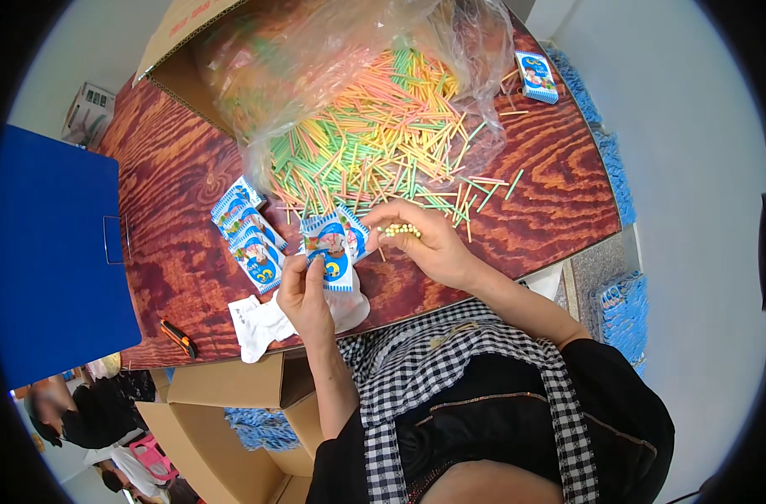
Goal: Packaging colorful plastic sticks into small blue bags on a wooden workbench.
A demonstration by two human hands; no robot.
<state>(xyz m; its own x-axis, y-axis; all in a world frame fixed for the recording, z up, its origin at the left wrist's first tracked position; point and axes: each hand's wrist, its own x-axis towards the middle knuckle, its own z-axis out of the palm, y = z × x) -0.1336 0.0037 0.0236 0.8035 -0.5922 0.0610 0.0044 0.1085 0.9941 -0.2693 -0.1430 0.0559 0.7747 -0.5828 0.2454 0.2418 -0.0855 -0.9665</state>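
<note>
My left hand [307, 301] pinches a small blue-and-white printed packet [331, 273] between thumb and fingers. Curled around a bundle of thin candy-like sticks [400, 229], my right hand [438, 248] has their pale yellow-green ends showing, with its fingertips close to the packet's right side. Behind these hands spreads a large heap of pink, yellow and green sticks [375, 126], spilling from a clear plastic bag [307, 63]. Several similar packets [253, 244] lie overlapped left of my left hand. Whether the held packet's end is open cannot be made out.
The bag comes out of a cardboard box [173, 50] on the wood-patterned table [559, 185]. Another packet [537, 77] lies far right. White gloves [261, 328] and an orange-black utility knife [179, 338] are near the front edge. Below stands an open carton [207, 441]; people [97, 412] are lower left.
</note>
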